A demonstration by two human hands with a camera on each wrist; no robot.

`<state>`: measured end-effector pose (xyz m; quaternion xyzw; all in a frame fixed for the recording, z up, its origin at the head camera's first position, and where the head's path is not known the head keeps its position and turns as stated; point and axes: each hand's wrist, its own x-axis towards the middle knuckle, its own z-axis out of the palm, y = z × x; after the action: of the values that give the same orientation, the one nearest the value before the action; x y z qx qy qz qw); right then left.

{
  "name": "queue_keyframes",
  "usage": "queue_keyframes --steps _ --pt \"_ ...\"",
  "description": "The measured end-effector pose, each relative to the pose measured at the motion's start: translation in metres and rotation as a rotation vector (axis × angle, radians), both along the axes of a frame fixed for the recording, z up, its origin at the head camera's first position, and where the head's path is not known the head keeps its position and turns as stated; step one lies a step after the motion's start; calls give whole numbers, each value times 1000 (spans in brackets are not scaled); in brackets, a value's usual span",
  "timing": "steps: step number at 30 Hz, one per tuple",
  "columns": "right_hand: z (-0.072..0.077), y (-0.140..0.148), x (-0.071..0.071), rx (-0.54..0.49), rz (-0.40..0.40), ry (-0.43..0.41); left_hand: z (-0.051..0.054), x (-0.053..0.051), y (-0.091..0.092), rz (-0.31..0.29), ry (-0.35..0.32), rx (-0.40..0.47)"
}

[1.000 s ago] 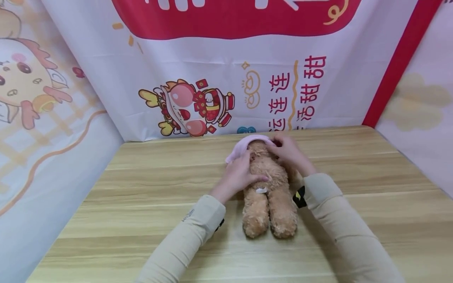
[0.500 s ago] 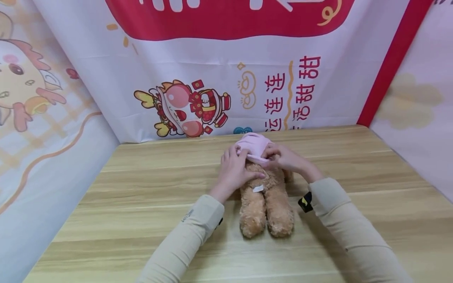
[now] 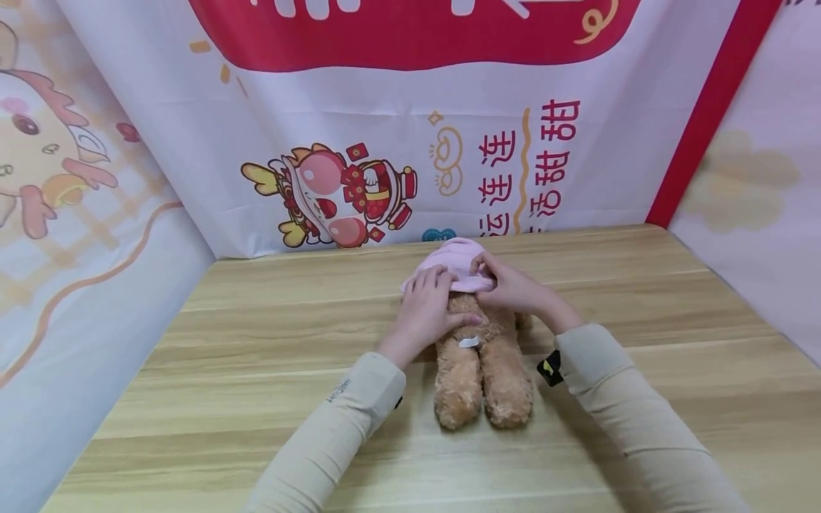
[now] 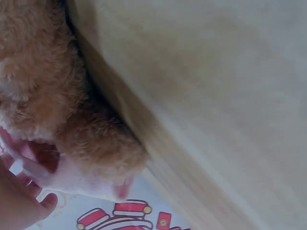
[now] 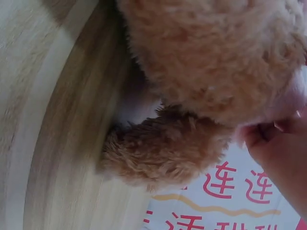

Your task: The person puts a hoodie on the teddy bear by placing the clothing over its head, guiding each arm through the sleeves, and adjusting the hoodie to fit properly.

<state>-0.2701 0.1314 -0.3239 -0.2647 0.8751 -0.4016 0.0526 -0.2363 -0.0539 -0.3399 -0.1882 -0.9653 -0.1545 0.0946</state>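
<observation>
A brown plush toy [image 3: 458, 392] lies on the table with its legs toward me and a small white tag [image 3: 470, 343] low on its body. Pink cloth [image 3: 452, 260], perhaps a garment, covers its upper end. My left hand [image 3: 421, 308] holds the cloth's left side, fingers over it and thumb against the fur. On the other side my right hand [image 3: 516, 291] pinches the hem. In the left wrist view, fur [image 4: 38, 72] fills the upper left above the pink cloth [image 4: 81, 179]. A furry limb [image 5: 168, 148] sticks out beside my hand in the right wrist view. The toy's head is hidden.
The wood-grain table [image 3: 256, 399] ends at a printed white curtain [image 3: 385, 100] just behind the toy. More printed cloth [image 3: 96, 285] hangs along the left side, and another sheet [image 3: 757, 214] borders the right.
The pink cloth has come down from the toy's top end over its upper back. Both hands moved with it; in the last half second its hem has spread and flattened slightly.
</observation>
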Motion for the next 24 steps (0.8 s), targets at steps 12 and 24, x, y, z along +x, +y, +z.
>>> queue_keyframes --steps 12,24 --pt "-3 1 8 -16 49 143 -1 -6 1 9 -9 59" --pt "-4 6 24 -39 -23 147 10 -17 6 15 -60 -25"
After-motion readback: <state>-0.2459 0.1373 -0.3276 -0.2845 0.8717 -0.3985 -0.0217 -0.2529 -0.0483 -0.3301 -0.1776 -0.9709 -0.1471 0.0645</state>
